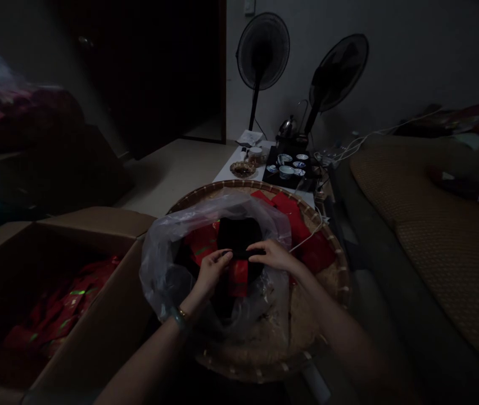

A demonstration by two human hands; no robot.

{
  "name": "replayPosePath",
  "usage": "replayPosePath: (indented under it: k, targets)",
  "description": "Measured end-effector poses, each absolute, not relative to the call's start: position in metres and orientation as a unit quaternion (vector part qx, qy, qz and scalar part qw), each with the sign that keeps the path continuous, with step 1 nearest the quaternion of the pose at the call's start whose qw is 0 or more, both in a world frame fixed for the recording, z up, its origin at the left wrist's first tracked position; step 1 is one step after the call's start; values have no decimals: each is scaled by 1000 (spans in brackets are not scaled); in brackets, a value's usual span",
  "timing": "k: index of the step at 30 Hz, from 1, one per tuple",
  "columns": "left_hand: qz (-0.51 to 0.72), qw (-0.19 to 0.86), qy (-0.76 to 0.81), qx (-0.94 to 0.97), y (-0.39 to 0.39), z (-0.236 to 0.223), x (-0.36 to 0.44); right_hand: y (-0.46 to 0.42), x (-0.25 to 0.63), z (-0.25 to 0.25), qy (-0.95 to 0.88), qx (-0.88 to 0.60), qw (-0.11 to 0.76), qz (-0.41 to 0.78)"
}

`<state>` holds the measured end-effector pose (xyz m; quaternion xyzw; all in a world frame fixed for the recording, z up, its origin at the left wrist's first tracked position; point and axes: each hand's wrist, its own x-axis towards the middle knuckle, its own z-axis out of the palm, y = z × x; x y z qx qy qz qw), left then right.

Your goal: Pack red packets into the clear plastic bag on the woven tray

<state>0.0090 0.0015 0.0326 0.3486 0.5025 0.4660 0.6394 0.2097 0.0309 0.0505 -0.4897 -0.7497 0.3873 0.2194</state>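
The room is dim and detail is hard to make out. Between my left hand (213, 271) and my right hand (272, 254) runs the folded edge of a dark cloth piece (239, 233), each hand pinching one end. Just below the fold a red packet (238, 279) shows; whether it is attached to the cloth I cannot tell. Around both hands lies an opened clear plastic bag (159, 247) with more red and black items inside. The bag rests on a round woven bamboo tray (343, 278). Red pieces (313, 247) lie on the tray's right side.
At the left stands an open cardboard box (96, 216) with many red packets (66, 312). Beyond the tray, a low table holds teacups (285, 171), an ashtray-like dish (242, 169) and a kettle (288, 127). Two standing fans (263, 50) are behind; a woven mat (429, 225) lies right.
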Motion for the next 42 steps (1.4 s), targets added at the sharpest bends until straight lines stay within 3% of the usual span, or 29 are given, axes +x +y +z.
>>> replayPosePath:
  k: [20, 24, 30, 33, 36, 42]
  targets:
    - [418, 649, 528, 355, 2, 17, 3, 41, 221, 32, -672, -471, 272, 503]
    - [450, 654, 534, 290, 2, 13, -6, 46, 234, 31, -686, -501, 292, 440]
    - [484, 656, 514, 267, -4, 17, -12, 35, 236, 26, -776, -549, 194, 244]
    - [482, 661, 507, 271, -11, 24, -9, 21, 214, 30, -763, -544, 256, 236]
    - [467, 664, 508, 288, -17, 30, -6, 9, 182, 37, -716, -526, 329, 320]
    - [465, 613, 528, 360, -27, 34, -12, -5, 144, 37, -682, -518, 352, 378]
